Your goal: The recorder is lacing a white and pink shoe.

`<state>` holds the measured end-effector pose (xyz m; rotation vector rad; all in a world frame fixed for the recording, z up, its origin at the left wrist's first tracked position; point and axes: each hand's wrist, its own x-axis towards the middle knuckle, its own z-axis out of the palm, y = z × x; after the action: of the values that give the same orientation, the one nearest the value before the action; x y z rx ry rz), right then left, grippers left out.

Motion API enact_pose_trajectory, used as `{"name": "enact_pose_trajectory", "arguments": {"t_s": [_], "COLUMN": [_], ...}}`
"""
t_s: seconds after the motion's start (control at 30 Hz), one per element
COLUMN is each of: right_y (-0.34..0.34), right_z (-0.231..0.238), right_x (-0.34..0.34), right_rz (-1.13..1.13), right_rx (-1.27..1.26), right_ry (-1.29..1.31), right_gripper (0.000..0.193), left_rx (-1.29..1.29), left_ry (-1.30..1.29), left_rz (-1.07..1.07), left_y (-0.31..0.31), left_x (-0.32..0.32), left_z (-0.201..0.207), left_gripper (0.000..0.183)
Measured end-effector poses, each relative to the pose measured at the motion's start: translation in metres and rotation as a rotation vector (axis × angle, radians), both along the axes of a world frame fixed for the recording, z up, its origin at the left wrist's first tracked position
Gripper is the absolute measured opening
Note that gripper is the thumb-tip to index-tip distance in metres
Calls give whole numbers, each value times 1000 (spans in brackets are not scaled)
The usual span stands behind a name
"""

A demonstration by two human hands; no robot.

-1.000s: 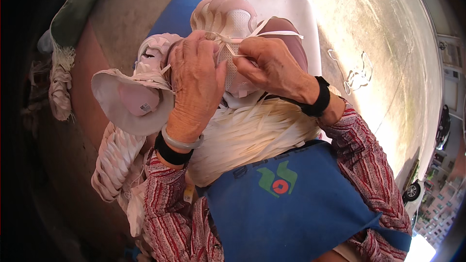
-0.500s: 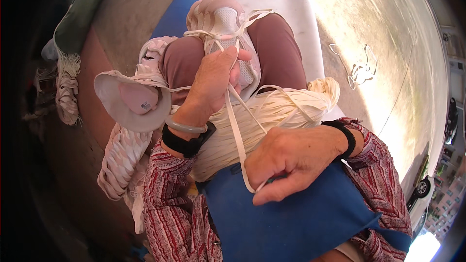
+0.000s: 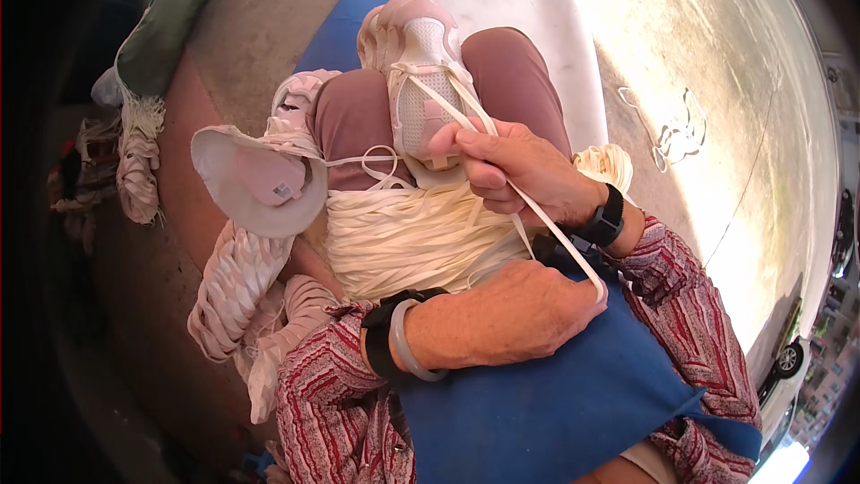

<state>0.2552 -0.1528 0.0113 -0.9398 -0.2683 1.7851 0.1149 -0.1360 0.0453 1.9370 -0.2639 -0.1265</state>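
A stack of pink-and-white shoe uppers [image 3: 421, 116] stands wedged between my knees. A cream flat shoelace [image 3: 546, 217] runs from the eyelets of the front upper back toward me. My right hand [image 3: 515, 161] pinches the lace just past the upper, thumb and index finger pressed together. Nearer my body, my left hand [image 3: 524, 309] is a fist around the lace, which bends over its knuckles. The two forearms cross the lap at different heights, left below right. Under the hands lies a thick bundle of cream shoelaces [image 3: 394, 242] on my thighs.
A blue apron [image 3: 555, 403] covers my lap. More shoe uppers [image 3: 260, 170] sit by my left knee, with further stacks [image 3: 233, 296] below them. Loose laces [image 3: 676, 130] lie on the floor to the right. A white sheet [image 3: 528, 18] is beyond my knees.
My left hand has moved from the upper down toward my body and right. My right hand has risen from the lap toward the upper. The lace now slants down to the right.
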Motion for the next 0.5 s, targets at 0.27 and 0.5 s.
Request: {"name": "enact_pose_trajectory", "arguments": {"t_s": [0.27,0.5], "right_y": [-21,5], "right_z": [4,10], "right_x": [54,25], "right_rz": [547,486], "right_rx": [216,433], "right_ry": [-521,-775], "right_gripper": [33,38], "left_rx": [-21,585], "left_ry": [281,-88], "left_rz": [1050,968], "left_y": [127,163], "left_x": [-17,15], "left_z": [-34,-70], "left_gripper": [22,11]}}
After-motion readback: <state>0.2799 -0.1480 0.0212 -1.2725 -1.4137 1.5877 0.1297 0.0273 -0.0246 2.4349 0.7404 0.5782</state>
